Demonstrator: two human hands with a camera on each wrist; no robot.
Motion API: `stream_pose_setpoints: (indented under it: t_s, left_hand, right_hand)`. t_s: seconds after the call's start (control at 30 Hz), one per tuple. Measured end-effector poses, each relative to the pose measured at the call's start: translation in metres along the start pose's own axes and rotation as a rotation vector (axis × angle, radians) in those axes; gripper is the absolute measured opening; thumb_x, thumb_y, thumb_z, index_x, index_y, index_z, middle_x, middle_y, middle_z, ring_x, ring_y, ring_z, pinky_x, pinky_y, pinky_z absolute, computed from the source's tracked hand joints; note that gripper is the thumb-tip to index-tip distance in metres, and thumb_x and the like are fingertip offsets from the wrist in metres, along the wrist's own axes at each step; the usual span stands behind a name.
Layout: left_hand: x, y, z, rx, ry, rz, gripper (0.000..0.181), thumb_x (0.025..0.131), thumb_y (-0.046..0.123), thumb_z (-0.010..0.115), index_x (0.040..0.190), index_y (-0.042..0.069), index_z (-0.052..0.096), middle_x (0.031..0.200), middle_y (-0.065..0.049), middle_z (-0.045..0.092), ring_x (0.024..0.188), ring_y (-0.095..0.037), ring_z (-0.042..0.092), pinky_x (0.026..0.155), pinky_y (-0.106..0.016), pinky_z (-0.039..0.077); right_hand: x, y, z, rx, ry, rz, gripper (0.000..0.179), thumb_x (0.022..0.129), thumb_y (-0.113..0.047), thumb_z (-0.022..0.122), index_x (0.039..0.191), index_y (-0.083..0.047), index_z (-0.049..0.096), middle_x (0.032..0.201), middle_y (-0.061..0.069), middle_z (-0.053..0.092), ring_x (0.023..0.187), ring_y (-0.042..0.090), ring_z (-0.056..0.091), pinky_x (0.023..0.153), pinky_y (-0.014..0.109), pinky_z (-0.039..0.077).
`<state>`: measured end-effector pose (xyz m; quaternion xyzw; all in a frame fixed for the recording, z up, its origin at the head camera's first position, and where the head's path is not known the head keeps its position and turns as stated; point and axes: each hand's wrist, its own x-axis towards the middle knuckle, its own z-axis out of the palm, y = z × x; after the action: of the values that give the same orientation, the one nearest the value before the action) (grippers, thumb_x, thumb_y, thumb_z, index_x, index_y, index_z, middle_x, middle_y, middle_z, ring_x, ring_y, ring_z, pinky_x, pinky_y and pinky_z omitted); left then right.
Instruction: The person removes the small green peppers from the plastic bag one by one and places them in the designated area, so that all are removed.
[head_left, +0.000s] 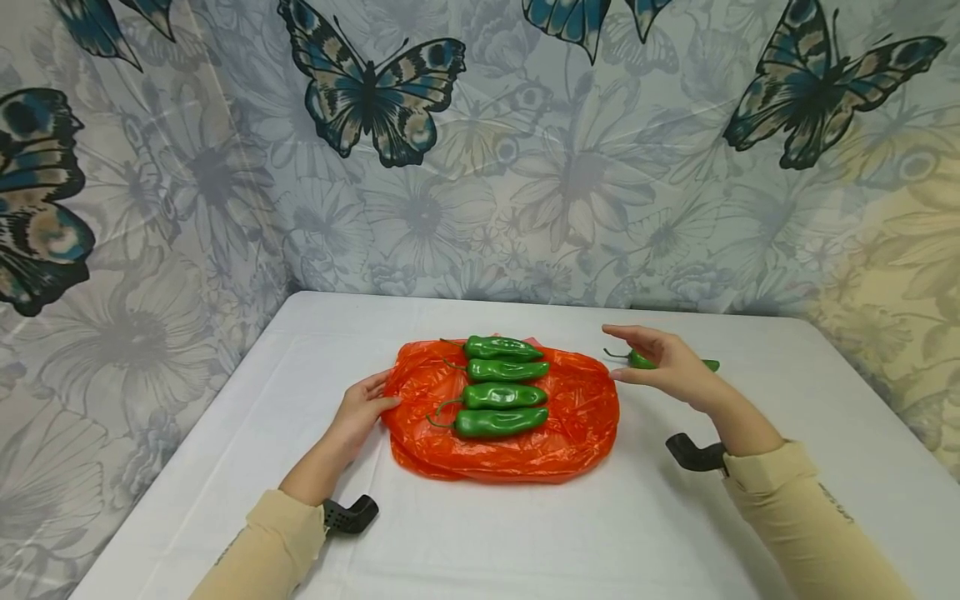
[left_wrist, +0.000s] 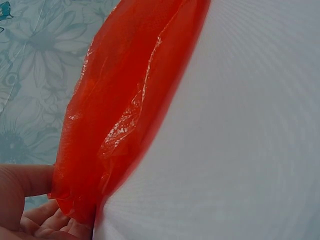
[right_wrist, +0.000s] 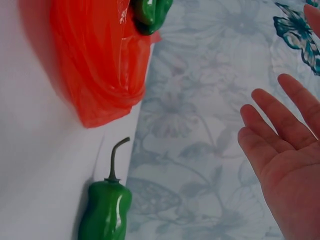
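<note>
An orange-red plastic bag (head_left: 577, 417) lies spread on the table. Several green peppers (head_left: 501, 422) rest on it in a column, stems toward the left. My left hand (head_left: 362, 414) pinches the bag's left edge; in the left wrist view the thumb (left_wrist: 37, 180) is on one side of the film and the fingers on the other. My right hand (head_left: 675, 367) hovers past the bag's right end, fingers extended, holding nothing. Beyond it, partly hidden, another green pepper (head_left: 642, 360) lies on the table; its stem end shows in the right wrist view, apart from the bag.
The white-covered table (head_left: 525, 542) ends at a back edge against a butterfly-patterned cloth backdrop (head_left: 480, 208). Black curved wrist mounts (head_left: 693, 452) stick out from both sleeves, low over the table.
</note>
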<state>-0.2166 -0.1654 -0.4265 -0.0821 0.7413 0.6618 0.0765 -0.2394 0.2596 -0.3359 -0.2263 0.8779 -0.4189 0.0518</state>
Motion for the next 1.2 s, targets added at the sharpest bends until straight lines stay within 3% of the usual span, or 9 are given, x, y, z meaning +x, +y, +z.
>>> stream_pose_setpoints:
  t_s: [0.17,0.4,0.73,1.0,1.2]
  left_hand:
    - [-0.001,0.002,0.0,-0.003,-0.008,0.008,0.056,0.089,0.001,0.052,0.142,0.001,0.034,0.145,-0.019,0.039,0.132,-0.028,0.039,0.103,-0.034,0.039]
    - [0.0,0.0,-0.001,-0.01,0.0,0.008,0.056,0.089,0.0,0.053,0.142,-0.001,0.034,0.144,-0.021,0.039,0.132,-0.03,0.039,0.101,-0.03,0.041]
    - [0.0,0.0,-0.002,-0.002,-0.002,0.01,0.056,0.089,0.001,0.053,0.142,0.0,0.034,0.144,-0.021,0.038,0.132,-0.03,0.039,0.103,-0.034,0.04]
    - [0.001,-0.002,0.0,-0.002,0.002,-0.004,0.056,0.089,0.001,0.054,0.141,0.002,0.036,0.144,-0.018,0.04,0.131,-0.028,0.04,0.098,-0.029,0.043]
    - [0.0,-0.002,0.0,-0.004,0.002,0.005,0.056,0.088,0.001,0.054,0.142,0.0,0.035,0.144,-0.021,0.039,0.132,-0.03,0.04,0.098,-0.028,0.044]
  right_hand:
    - [0.002,-0.002,0.004,0.044,-0.021,-0.013,0.064,0.081,-0.021,0.072,0.137,-0.006,0.045,0.144,0.015,0.041,0.137,0.035,0.028,0.106,0.021,0.031]
    - [0.009,-0.002,0.013,0.084,-0.043,-0.016,0.062,0.082,-0.019,0.071,0.136,-0.005,0.045,0.144,0.015,0.041,0.137,0.033,0.03,0.109,0.039,0.025]
    - [0.016,-0.005,0.026,0.135,-0.066,-0.051,0.058,0.083,-0.017,0.07,0.135,-0.005,0.047,0.143,0.015,0.043,0.137,0.032,0.031,0.108,0.042,0.025]
    - [0.02,-0.004,0.039,0.191,-0.102,-0.069,0.059,0.082,-0.014,0.07,0.135,0.0,0.046,0.141,0.019,0.045,0.131,0.038,0.037,0.104,0.055,0.031]
    - [0.02,-0.006,0.048,0.22,-0.119,-0.096,0.058,0.08,-0.015,0.072,0.133,-0.003,0.049,0.137,0.022,0.048,0.127,0.041,0.041,0.101,0.055,0.035]
